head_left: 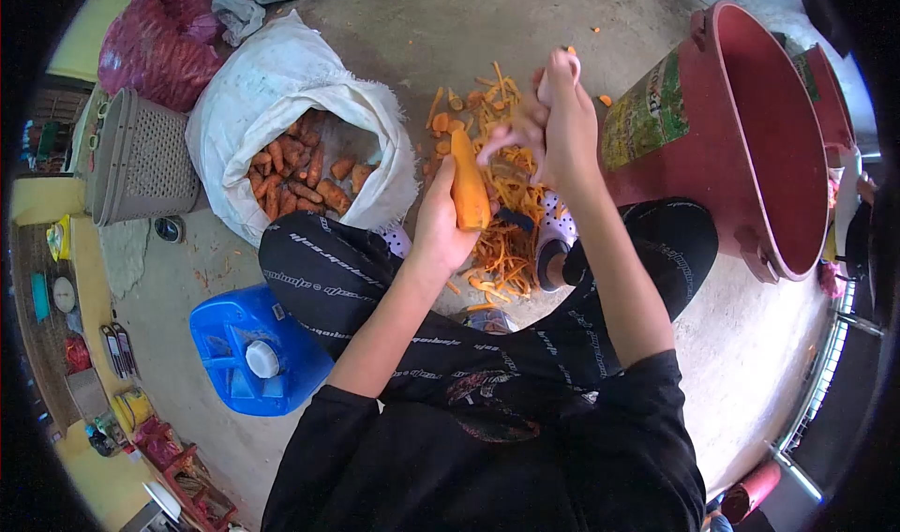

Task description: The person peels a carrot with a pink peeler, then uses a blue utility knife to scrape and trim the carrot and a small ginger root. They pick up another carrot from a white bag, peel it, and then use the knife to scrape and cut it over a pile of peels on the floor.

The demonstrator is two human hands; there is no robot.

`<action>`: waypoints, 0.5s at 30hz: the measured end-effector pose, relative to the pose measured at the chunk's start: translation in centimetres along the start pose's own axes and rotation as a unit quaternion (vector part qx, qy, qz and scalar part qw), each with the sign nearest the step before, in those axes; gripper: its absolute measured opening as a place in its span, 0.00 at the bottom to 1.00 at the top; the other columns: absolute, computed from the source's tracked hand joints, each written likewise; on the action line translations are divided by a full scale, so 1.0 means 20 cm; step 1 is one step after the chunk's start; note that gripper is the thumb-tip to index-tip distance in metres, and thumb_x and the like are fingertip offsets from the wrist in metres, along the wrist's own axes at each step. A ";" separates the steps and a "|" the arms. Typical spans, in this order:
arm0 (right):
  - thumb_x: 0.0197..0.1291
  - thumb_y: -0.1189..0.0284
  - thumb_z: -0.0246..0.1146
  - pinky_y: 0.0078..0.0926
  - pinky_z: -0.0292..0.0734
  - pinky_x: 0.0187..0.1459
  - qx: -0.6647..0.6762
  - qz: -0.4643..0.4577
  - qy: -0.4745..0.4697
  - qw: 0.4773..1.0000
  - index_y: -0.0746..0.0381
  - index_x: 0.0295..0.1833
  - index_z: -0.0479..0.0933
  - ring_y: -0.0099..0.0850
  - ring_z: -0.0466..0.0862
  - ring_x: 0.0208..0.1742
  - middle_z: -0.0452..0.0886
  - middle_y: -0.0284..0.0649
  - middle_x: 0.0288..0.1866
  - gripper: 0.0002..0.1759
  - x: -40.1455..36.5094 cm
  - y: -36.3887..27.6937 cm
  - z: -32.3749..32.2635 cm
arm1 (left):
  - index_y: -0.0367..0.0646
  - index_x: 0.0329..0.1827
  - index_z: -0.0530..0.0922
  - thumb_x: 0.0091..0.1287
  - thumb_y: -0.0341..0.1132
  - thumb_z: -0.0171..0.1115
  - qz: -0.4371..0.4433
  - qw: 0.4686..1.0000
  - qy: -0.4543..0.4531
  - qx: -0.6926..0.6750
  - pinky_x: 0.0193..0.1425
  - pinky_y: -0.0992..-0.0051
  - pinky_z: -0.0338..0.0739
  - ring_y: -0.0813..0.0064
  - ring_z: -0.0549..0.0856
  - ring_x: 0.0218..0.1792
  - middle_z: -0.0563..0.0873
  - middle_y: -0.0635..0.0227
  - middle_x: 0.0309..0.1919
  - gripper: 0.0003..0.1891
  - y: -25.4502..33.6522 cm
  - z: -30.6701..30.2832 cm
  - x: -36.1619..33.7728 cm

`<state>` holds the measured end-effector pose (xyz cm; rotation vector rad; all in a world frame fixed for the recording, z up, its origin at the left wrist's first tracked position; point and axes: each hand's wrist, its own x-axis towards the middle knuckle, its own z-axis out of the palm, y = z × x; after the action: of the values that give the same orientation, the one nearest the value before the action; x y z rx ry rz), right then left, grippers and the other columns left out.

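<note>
A peeled orange carrot (470,187) lies in my left hand (442,223), its thick end toward me. To the right my right hand (565,119) is raised, its fingers partly smeared by motion, and what it holds, if anything, I cannot make out. Beneath both hands, orange peelings (506,251) and small carrot pieces cover the floor between my feet. An open white sack (272,73) on the left holds many unpeeled carrots (305,171).
A large red tub (675,148) stands at the right. On the left are a grey perforated basket (155,157), a blue jerrycan (253,349) near my knee, and a red mesh sack (159,49) at the upper left.
</note>
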<state>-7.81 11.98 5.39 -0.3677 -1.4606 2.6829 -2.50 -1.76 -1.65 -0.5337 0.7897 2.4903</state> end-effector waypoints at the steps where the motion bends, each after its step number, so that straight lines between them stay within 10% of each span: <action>1: 0.68 0.52 0.50 0.20 0.69 0.16 0.012 0.026 0.007 1.000 0.60 0.34 0.63 0.19 0.58 0.12 0.56 0.29 0.17 0.21 -0.09 0.00 0.02 | 0.46 0.49 0.74 0.74 0.45 0.42 0.002 1.000 0.003 0.008 0.39 0.71 0.74 0.76 0.78 0.33 0.79 0.71 0.34 0.16 0.00 0.01 0.00; 4: 0.68 0.51 0.49 0.16 0.51 0.14 0.020 0.046 -0.002 0.999 0.58 0.34 0.62 0.17 0.56 0.13 0.57 0.28 0.17 0.21 -0.23 0.04 0.03 | 0.48 0.46 0.74 0.74 0.45 0.40 -0.032 0.999 -0.005 -0.024 0.38 0.72 0.72 0.78 0.77 0.31 0.78 0.75 0.29 0.15 0.01 0.04 -0.01; 15: 0.69 0.53 0.49 0.15 0.52 0.15 0.018 0.053 0.007 0.998 0.59 0.36 0.63 0.16 0.57 0.15 0.57 0.28 0.17 0.19 -0.24 0.12 0.00 | 0.48 0.43 0.72 0.75 0.45 0.38 -0.023 0.998 -0.057 -0.020 0.41 0.72 0.72 0.79 0.77 0.29 0.74 0.78 0.21 0.15 0.00 0.00 -0.01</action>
<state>-3.00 9.72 4.21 -0.4720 -1.4264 2.7776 -2.37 -1.74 -1.53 -0.4162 0.6767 2.4741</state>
